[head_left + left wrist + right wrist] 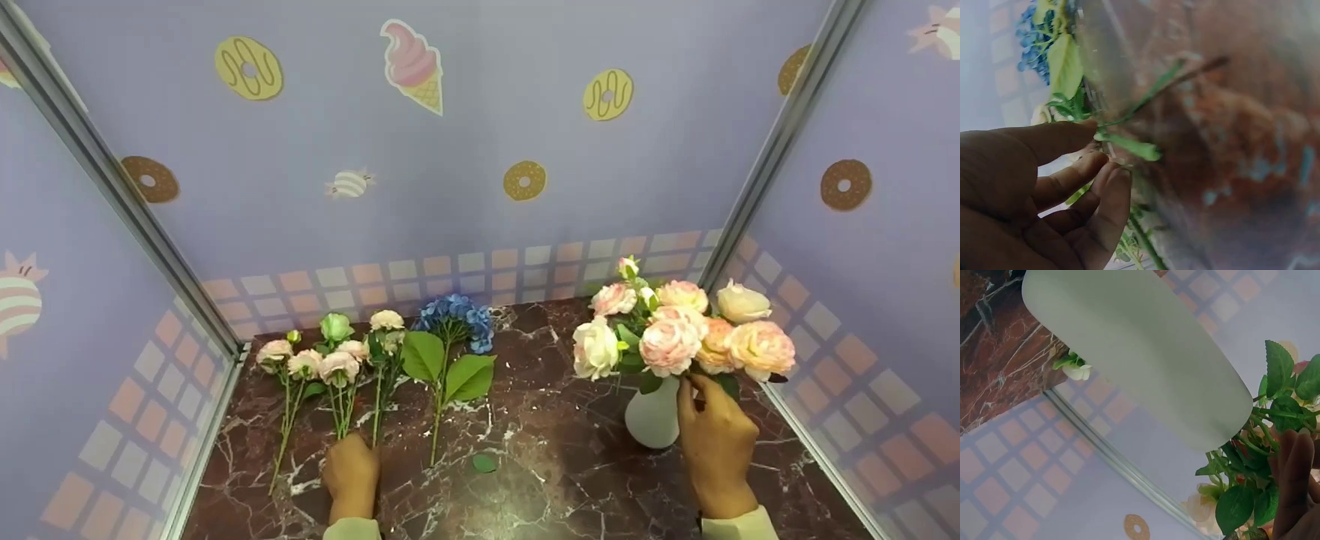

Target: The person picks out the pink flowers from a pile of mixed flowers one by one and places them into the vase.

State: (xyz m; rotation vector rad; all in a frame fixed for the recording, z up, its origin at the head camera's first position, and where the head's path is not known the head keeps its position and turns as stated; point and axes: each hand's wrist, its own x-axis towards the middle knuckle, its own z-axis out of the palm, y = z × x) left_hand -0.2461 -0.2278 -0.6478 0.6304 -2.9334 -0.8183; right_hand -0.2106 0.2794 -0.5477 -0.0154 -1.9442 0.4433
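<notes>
My left hand (351, 469) pinches the lower stems of a pale pink flower spray (339, 367) lying on the tabletop; in the left wrist view the cut green stem ends (1137, 147) stick out past the fingertips. On the right a white vase (651, 416) stands upright, filled with pink, peach and cream roses (670, 345). Just under the blooms, beside the vase's mouth, my right hand (716, 439) pinches a rose stem, its grip partly hidden by leaves. The right wrist view shows the vase (1134, 354) with leafy stems (1264, 424) at its mouth, next to the fingers.
Left of my left hand lies another pink spray (281, 405). To its right are a cream flower stem (386, 352) and a blue hydrangea (455, 319) with big leaves. One loose leaf (484, 463) lies on the dark marble table (555, 480). Patterned panels (480, 150) surround the table.
</notes>
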